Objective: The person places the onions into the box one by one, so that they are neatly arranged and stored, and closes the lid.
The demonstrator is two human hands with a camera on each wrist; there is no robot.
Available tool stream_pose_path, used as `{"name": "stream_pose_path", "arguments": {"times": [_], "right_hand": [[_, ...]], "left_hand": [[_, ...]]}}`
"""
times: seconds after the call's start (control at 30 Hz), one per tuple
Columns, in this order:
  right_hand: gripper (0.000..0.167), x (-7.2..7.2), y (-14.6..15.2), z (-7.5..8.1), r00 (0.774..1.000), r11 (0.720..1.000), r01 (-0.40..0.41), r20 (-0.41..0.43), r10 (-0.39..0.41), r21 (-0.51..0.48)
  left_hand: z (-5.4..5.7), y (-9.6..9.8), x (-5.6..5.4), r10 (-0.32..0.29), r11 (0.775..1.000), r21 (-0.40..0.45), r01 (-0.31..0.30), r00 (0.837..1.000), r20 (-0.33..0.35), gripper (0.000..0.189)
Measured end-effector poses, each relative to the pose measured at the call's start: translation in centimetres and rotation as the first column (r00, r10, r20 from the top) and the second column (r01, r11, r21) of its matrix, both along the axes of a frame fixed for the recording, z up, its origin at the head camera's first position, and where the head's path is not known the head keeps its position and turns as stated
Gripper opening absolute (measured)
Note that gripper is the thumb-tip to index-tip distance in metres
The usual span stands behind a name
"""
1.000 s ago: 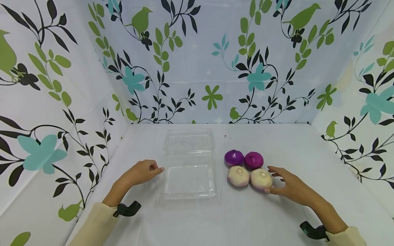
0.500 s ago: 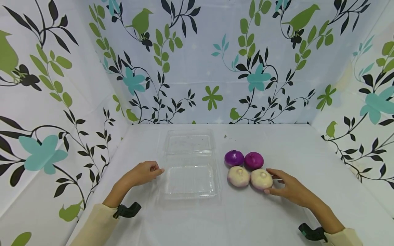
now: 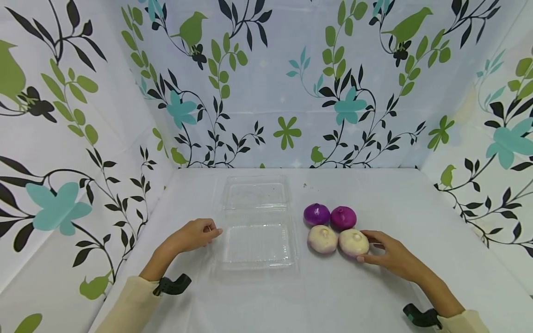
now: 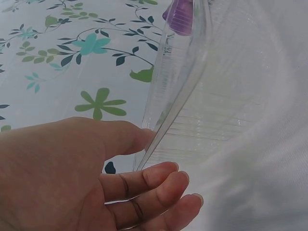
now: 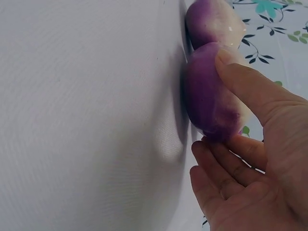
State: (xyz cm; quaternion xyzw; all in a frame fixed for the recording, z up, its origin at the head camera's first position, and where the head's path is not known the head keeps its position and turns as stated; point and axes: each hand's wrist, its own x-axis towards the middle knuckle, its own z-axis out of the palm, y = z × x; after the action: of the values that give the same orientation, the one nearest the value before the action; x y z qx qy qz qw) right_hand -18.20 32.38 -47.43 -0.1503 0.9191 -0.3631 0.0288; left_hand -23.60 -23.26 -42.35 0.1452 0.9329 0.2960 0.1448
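Observation:
A clear plastic clamshell container (image 3: 258, 245) lies opened flat on the white table, its lid half toward the back. At its left edge my left hand (image 3: 195, 235) pinches the rim; in the left wrist view the thumb and fingers (image 4: 159, 175) lie on either side of it. My right hand (image 3: 389, 252) holds the nearer right white-and-purple turnip (image 3: 353, 243), which still rests on the table. In the right wrist view the thumb lies on that turnip (image 5: 211, 96) and the fingers curl beside it. A second turnip (image 3: 322, 239) sits just left of it.
Behind the turnips stand two glossy purple onions (image 3: 316, 214), side by side. Small dark specks (image 3: 305, 185) lie farther back on the white tablecloth (image 3: 333, 296). Leaf-and-bird patterned cloth (image 3: 266, 92) closes in the table at the back and sides.
My right hand has moved slightly left and its fingers have closed in around the right turnip. The left hand and the container have stayed in place.

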Motion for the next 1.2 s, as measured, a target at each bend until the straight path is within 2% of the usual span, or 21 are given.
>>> {"name": "stream_pose_path", "arguments": {"times": [0.33,0.7,1.03,1.2], "right_hand": [[0.076,0.0,0.0,0.0,1.000,1.000,0.011,0.010,-0.011,-0.008],[0.078,0.3,-0.3,0.9,1.000,1.000,0.026,0.010,-0.026,-0.004],[0.076,0.2,-0.8,2.7,0.999,1.000,0.024,-0.023,-0.023,0.012],[0.075,-0.3,-1.5,3.9,0.999,1.000,0.017,-0.041,-0.017,0.002]], "left_hand": [[0.0,-0.1,0.1,-0.003,1.000,0.004,0.003,1.000,0.006,0.030],[0.2,-0.1,-0.1,-0.023,1.000,0.011,0.023,1.000,0.003,0.031],[0.1,-0.2,-0.2,-0.030,0.999,0.012,0.030,1.000,0.002,0.030],[-0.1,-0.3,-0.2,-0.030,0.999,0.014,0.030,1.000,-0.001,0.030]]}}
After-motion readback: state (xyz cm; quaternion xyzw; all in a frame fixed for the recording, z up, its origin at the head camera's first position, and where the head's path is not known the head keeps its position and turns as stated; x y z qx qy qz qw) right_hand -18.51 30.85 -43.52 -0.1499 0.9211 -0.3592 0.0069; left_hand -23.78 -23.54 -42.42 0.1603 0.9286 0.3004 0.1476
